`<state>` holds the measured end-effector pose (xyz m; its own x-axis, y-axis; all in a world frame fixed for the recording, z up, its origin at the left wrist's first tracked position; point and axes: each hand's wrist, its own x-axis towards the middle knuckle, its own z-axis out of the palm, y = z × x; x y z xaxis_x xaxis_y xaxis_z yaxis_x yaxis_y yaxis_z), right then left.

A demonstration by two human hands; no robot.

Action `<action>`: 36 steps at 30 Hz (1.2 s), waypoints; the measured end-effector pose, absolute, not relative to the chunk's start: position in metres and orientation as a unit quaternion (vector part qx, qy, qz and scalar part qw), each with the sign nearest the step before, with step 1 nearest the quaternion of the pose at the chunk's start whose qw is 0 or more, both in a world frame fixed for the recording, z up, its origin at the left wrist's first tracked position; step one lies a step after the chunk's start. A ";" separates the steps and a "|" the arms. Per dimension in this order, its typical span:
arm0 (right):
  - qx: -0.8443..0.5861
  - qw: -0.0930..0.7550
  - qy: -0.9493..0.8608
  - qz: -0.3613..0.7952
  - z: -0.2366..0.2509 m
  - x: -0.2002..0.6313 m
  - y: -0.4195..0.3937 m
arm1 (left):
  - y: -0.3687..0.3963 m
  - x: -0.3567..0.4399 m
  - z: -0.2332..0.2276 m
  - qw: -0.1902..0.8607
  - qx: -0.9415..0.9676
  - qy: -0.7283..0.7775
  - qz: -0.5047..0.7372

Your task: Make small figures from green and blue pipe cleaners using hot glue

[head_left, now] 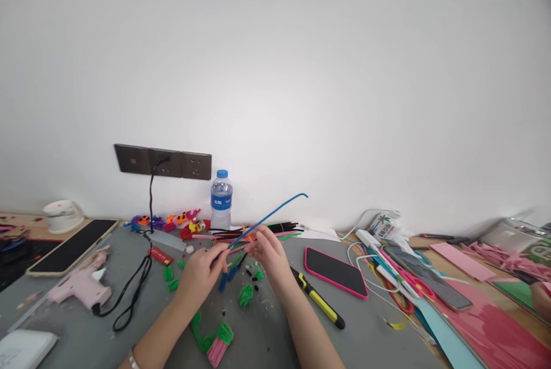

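L hand [205,268] & R hand [267,251] pinching blue pipe cleaner [275,212] near water bottle [221,199], raised off tabletop [275,334], prob. for bending.

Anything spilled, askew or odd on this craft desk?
Mostly working clutter: small green and black scraps lie scattered on the grey table below both hands, and the glue gun lies on its side. Nothing looks damaged.
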<state>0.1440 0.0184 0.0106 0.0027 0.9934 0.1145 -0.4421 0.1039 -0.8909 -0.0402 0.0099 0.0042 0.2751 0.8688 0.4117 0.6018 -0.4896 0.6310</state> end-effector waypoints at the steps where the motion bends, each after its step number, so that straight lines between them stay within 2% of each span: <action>1: -0.341 0.614 -0.441 0.559 0.010 0.141 0.017 | 0.008 -0.038 0.005 0.183 0.780 0.468 0.373; 4: -0.343 0.574 -0.524 0.528 0.009 0.137 0.013 | 0.001 -0.031 0.008 0.263 0.777 0.436 0.370; 9: -0.339 0.556 -0.547 0.526 0.008 0.145 0.017 | -0.004 -0.023 0.017 0.548 0.647 0.366 0.384; 16: -0.316 0.564 -0.547 0.531 0.009 0.150 0.018 | -0.012 -0.017 0.030 0.674 0.566 0.341 0.330; 23: -0.293 0.563 -0.550 0.544 0.017 0.147 0.010 | -0.012 -0.017 0.023 0.722 0.540 0.312 0.299; 30: -0.320 0.576 -0.549 0.514 0.022 0.145 0.009 | -0.011 -0.020 0.024 0.695 0.577 0.320 0.285; 36: -0.333 0.578 -0.533 0.521 0.020 0.147 0.012 | -0.010 -0.019 0.027 0.684 0.544 0.334 0.352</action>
